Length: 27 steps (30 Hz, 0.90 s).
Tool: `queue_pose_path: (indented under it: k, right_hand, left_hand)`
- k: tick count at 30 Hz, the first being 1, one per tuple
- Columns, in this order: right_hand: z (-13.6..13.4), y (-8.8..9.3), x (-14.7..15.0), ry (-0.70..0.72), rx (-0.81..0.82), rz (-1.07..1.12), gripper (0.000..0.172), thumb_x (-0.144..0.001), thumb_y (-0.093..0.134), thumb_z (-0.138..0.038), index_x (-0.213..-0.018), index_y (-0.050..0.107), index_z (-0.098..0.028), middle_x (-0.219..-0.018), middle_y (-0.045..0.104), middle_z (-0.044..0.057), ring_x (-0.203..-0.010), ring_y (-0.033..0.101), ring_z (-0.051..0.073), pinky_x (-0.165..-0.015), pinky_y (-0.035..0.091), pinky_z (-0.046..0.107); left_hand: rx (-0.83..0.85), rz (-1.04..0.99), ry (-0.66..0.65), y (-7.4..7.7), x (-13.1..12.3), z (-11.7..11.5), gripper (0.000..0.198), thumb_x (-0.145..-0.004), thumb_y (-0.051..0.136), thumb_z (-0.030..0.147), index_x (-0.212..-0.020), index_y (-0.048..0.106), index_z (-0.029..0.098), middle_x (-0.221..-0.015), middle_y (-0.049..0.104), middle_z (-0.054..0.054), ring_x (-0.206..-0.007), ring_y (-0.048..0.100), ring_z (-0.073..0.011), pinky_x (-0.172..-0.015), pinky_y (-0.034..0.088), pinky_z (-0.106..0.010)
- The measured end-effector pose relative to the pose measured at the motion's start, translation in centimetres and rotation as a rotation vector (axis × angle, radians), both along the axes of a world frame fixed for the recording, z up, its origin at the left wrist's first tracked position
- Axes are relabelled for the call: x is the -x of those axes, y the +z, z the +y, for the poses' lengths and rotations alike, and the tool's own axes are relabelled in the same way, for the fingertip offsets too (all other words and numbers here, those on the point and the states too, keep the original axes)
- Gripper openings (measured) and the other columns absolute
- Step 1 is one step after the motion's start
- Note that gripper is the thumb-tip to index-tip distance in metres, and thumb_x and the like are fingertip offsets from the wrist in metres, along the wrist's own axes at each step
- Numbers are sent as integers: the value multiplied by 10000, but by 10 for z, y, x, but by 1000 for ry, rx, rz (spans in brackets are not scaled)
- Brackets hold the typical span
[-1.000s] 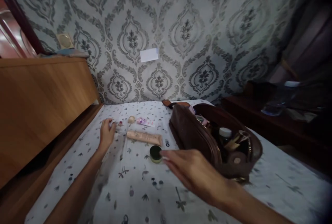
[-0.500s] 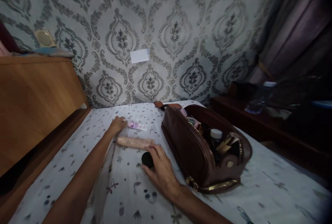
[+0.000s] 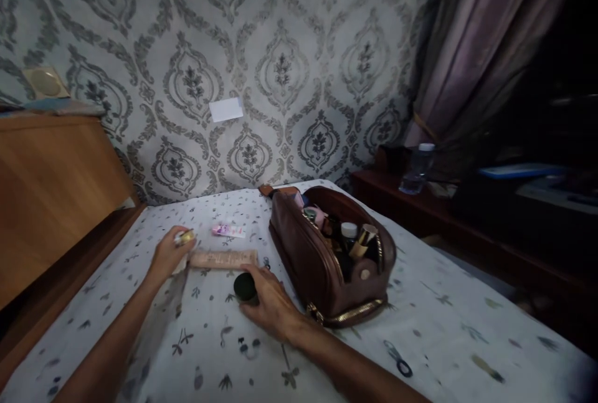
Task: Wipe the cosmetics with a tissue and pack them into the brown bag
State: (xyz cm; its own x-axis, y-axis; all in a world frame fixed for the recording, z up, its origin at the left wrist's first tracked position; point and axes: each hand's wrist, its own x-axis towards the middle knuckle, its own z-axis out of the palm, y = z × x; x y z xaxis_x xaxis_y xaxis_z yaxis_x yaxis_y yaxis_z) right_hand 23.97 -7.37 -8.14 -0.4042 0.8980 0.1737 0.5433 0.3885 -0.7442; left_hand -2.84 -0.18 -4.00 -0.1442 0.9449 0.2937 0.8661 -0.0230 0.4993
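My left hand [image 3: 170, 252] is closed round a small item with a gold-yellow part [image 3: 185, 238]; its exact kind is unclear. Just right of that hand lies a beige tube [image 3: 223, 259] on the sheet, with a small pink and white tube [image 3: 228, 230] behind it. My right hand [image 3: 268, 297] grips a small round jar with a dark green-black top [image 3: 245, 288], near the beige tube's right end. Beyond the right hand stands a brown leather toiletry bag [image 3: 303, 260], unzipped. Inside it show a white-capped bottle [image 3: 349, 232], a gold-collared container [image 3: 364, 241] and pink items.
A patterned white sheet [image 3: 224, 353] covers the bed. On the left is a wooden panel [image 3: 51, 172], and patterned wallpaper rises behind. A clear plastic bottle [image 3: 417, 169] stands on the dark red ledge [image 3: 374, 188] at the right, beside a curtain [image 3: 471, 42].
My left hand has moved away from the pink tube, back and left, and the gold item in it now shows. The right hand stays on the jar. The view has turned right.
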Motion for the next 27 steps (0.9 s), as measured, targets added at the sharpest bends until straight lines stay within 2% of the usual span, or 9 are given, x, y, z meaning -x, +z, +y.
queue_pose_path:
  k: [3,5,7,10,13,18,23,25,27]
  right_hand:
    - [-1,1,-1,-5,-7,1,632,-694,697,-157,-1304,540,-205,-1273,609,116,-1221,528,301,-1029,418,406]
    - [1,0,-1,-16,0,6,651,-682,717,-165,-1306,534,-210,-1289,606,113,-1221,539,300,-1024,423,401]
    - [3,-2,-1,-33,19,23,721,-674,743,-174,-1350,491,-187,-1287,610,134,-1206,561,303,-1004,440,398]
    - [6,-5,0,-42,51,73,787,-666,767,-175,-1381,437,-187,-1247,635,127,-1151,604,278,-961,467,369]
    - [9,-7,0,-31,73,118,717,-677,759,-169,-1325,455,-189,-1199,651,107,-1079,634,250,-916,479,346]
    - [11,-8,-1,-1,78,122,620,-681,782,-200,-1228,493,-177,-1114,651,82,-1013,633,235,-882,477,345]
    - [13,-10,-2,20,12,95,558,-660,786,-175,-1171,563,-148,-1168,590,110,-1108,567,258,-960,449,381]
    - [15,-11,-2,26,-11,89,467,-654,778,-164,-1091,614,-155,-1183,571,105,-1131,551,258,-983,442,382]
    - [17,-12,-3,48,-21,102,389,-671,760,-168,-1043,645,-162,-1198,560,101,-1123,562,249,-981,453,372]
  left_hand:
    - [-50,-145,-180,-2,-9,-41,446,-765,580,527,-1072,596,204,-1095,671,-60,-978,632,-248,-835,503,-326]
    - [-6,-136,-320,-12,-18,-60,416,-765,613,490,-1077,624,215,-1112,661,-67,-1045,613,-266,-913,484,-358]
    - [37,-91,-390,-25,-27,-72,389,-789,612,431,-1119,640,226,-1149,634,-76,-1088,597,-269,-948,471,-380]
    - [14,-84,-363,-39,-36,-79,435,-796,614,410,-1187,635,222,-1193,597,-97,-1139,573,-277,-978,463,-404]
    - [-34,-150,-309,-44,-36,-79,460,-819,577,468,-1187,639,201,-1182,596,-109,-1133,568,-273,-939,485,-391]
    - [-71,-197,-174,-42,-28,-83,427,-903,425,474,-1039,693,171,-1007,619,-93,-1008,595,-246,-877,497,-375]
    - [-261,-129,-94,-30,-35,-97,375,-952,432,410,-1128,662,172,-1068,565,-98,-989,588,-231,-724,517,-309]
    - [-390,-18,-150,-24,-47,-105,331,-974,426,350,-1159,644,184,-1113,539,-103,-1047,576,-233,-807,529,-329]
    - [-479,104,-315,-23,-64,-109,307,-984,421,267,-1216,608,192,-1173,529,-117,-1123,559,-236,-924,516,-366]
